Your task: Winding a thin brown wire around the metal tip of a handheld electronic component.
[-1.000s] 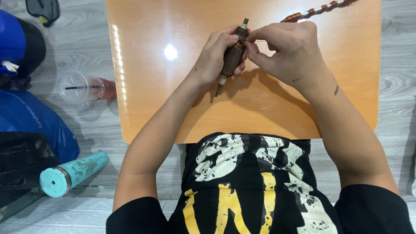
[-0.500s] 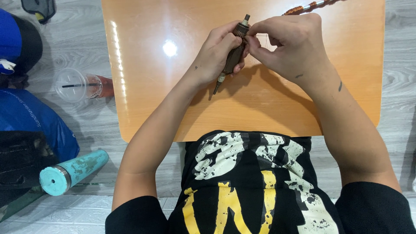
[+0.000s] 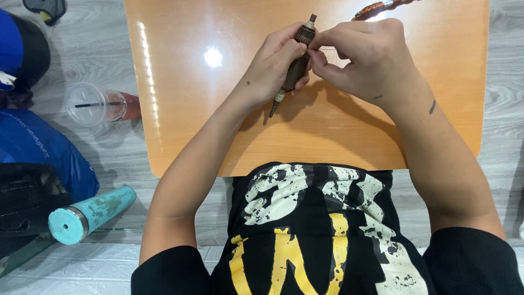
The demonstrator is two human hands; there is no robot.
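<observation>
My left hand grips a dark brown motor armature on a thin metal shaft, held tilted above the orange table. My right hand meets it at the upper end, thumb and fingers pinched on a thin wire by the armature's top. A spool of copper wire lies at the table's far edge, just beyond my right hand.
On the grey floor to the left stand a plastic cup with a straw and a teal bottle lying on its side. A blue bag and a black bag sit nearby. A blue cap lies at far left.
Both hands have stayed together on the armature, with small finger shifts at its top end. The view drifted slightly.
</observation>
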